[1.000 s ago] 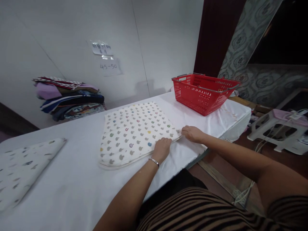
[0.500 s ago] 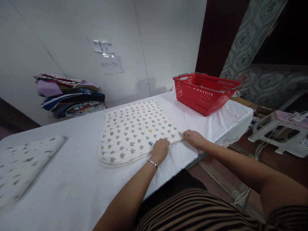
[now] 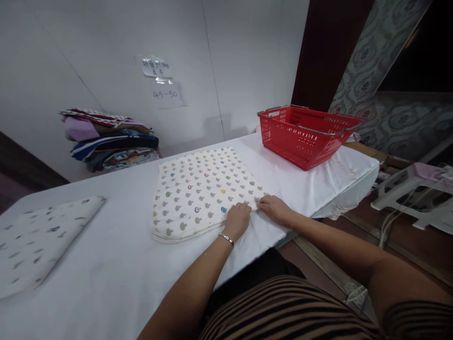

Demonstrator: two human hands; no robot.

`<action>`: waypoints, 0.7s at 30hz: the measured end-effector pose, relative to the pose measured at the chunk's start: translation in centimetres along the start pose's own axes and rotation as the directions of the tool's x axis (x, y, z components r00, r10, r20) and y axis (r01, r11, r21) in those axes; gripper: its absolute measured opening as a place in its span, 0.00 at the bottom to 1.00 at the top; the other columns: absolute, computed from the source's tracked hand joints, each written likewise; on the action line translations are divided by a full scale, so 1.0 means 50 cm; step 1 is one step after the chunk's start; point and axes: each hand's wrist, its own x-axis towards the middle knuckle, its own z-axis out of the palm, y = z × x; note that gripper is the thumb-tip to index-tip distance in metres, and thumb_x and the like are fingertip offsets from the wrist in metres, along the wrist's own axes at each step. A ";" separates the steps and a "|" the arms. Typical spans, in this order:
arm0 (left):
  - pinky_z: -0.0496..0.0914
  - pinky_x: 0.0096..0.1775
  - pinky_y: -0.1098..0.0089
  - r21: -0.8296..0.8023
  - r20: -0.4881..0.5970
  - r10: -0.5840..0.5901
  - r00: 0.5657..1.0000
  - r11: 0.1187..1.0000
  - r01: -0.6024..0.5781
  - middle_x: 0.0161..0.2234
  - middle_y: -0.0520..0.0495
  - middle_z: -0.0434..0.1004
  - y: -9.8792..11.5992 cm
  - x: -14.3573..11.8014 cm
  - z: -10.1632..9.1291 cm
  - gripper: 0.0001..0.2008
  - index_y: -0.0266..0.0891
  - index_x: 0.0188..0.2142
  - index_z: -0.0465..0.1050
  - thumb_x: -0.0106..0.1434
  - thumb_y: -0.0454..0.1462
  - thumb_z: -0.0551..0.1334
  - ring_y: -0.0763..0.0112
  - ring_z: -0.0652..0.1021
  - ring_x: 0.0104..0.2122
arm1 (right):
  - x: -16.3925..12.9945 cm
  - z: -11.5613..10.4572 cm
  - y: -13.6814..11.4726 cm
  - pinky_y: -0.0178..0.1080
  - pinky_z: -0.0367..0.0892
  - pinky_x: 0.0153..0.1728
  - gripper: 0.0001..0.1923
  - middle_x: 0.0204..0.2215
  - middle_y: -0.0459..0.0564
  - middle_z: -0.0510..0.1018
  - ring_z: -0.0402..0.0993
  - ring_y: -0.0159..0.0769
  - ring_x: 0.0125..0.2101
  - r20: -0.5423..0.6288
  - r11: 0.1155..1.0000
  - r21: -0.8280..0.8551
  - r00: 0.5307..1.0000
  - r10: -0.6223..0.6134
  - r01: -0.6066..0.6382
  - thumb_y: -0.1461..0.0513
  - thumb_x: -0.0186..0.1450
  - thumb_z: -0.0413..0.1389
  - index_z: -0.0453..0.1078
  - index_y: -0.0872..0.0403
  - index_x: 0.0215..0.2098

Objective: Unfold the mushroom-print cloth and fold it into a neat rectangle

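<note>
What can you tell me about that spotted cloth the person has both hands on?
The spotted cloth is cream, soft-looking fabric, printed with rows of small grey shapes and a few coloured ones. It lies folded flat in several layers on the white-covered table, its left corners rounded. The left hand and the right hand rest close together on its near edge at the right corner.

White table (image 3: 106,264) w/ 2 folded cloths (image 3: 201,189), red basket (image 3: 307,134), clothes stack (image 3: 109,141).

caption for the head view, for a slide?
Both hands, left and right, press the near edge of a spotted cloth on the white table.
</note>
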 end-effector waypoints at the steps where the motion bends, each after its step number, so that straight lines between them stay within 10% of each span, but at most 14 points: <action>1: 0.63 0.39 0.64 0.010 -0.003 0.002 1.000 1.000 -0.002 0.37 0.46 0.71 -0.001 -0.003 -0.002 0.09 0.38 0.37 0.68 0.63 0.30 0.50 0.66 0.69 0.39 | 0.001 -0.001 0.001 0.37 0.55 0.37 0.11 0.36 0.52 0.73 0.64 0.36 0.37 0.006 1.000 0.015 1.000 0.003 -0.003 0.64 0.67 0.47 0.71 0.55 0.39; 21: 0.64 0.40 0.65 0.008 -0.012 -0.125 0.992 0.992 0.125 0.35 0.46 0.72 -0.057 -0.071 -0.028 0.11 0.38 0.41 0.66 0.60 0.29 0.52 0.65 0.71 0.38 | 0.050 0.007 -0.038 0.38 0.59 0.38 0.11 0.36 0.52 0.73 0.66 0.36 0.37 0.006 0.988 0.133 0.996 -0.085 0.083 0.64 0.67 0.45 0.71 0.55 0.36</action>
